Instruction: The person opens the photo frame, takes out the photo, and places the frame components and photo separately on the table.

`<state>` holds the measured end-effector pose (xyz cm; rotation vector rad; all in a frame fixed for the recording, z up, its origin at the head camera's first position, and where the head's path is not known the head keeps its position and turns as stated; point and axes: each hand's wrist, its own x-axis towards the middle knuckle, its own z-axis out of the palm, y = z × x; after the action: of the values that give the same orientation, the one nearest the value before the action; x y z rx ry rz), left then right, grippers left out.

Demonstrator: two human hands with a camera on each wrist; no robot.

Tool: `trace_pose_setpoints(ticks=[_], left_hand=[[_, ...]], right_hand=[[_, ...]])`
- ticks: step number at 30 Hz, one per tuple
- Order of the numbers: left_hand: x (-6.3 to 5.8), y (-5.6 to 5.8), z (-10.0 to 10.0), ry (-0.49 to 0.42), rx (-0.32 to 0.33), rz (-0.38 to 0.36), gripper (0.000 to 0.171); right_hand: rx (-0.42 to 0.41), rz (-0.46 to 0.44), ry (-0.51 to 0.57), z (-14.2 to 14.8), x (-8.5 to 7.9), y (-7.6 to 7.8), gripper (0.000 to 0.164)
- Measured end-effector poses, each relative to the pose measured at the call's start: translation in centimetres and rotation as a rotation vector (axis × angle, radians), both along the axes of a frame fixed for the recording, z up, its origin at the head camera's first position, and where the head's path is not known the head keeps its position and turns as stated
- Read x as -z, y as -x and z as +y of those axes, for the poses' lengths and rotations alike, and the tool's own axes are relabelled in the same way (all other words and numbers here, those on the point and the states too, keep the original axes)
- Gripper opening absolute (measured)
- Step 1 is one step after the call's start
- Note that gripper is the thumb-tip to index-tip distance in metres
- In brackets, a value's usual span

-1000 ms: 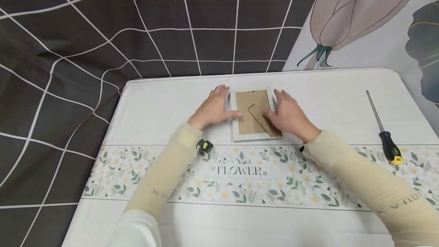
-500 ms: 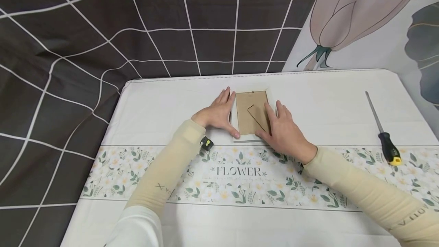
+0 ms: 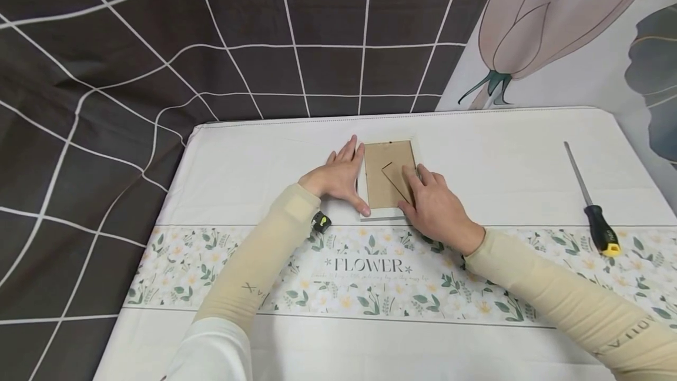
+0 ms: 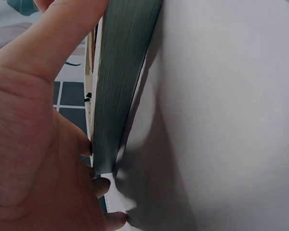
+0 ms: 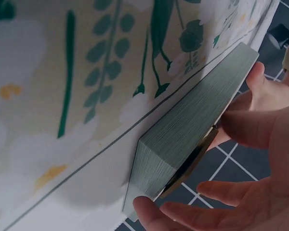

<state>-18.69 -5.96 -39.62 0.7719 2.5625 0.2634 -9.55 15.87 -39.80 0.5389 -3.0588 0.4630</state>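
A white picture frame [image 3: 388, 213] lies face down, its brown backing board [image 3: 376, 184] up. A cut-out stand leg [image 5: 190, 166] slants from the board's middle to its lower right; in the right wrist view its end is slightly raised. My left hand [image 3: 341, 181] spreads along the frame's left side, thumb on the near left corner, fingers reaching toward the far end. My right hand [image 3: 438, 207] lies over the near right corner, fingertips on the board by the leg. In the right wrist view, that thumb touches the leg's edge and one fingertip meets the frame's corner.
A screwdriver [image 3: 599, 225] with a black and yellow handle lies at the right of the table. A floral band [image 3: 222, 263] lettered FLOWER crosses the white tablecloth [image 3: 508, 163]. Behind hangs a dark gridded cloth [image 3: 254, 40].
My left thumb has slid down to the near left corner. My right hand has moved in from the frame's right side onto the near right corner, bending its fingers a little. The frame stays put.
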Motion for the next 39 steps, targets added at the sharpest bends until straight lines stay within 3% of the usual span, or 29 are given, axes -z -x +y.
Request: trace_pose_setpoints(ticks=[7,17,39], left_hand=[[-0.3,-0.1,0.5,0.018,-0.024,-0.056,0.159],[-0.6,0.1,1.1,0.058,-0.031,-0.068,0.161],[-0.6,0.1,0.9,0.067,-0.037,-0.063,0.159]], right_hand=[[-0.028,0.034,-0.029,0.0,0.2,0.2,0.059],[-0.059,0.148,-0.058,-0.1,0.3,0.7,0.049],[-0.067,0.176,-0.057,-0.6,0.4,0.9,0.033]])
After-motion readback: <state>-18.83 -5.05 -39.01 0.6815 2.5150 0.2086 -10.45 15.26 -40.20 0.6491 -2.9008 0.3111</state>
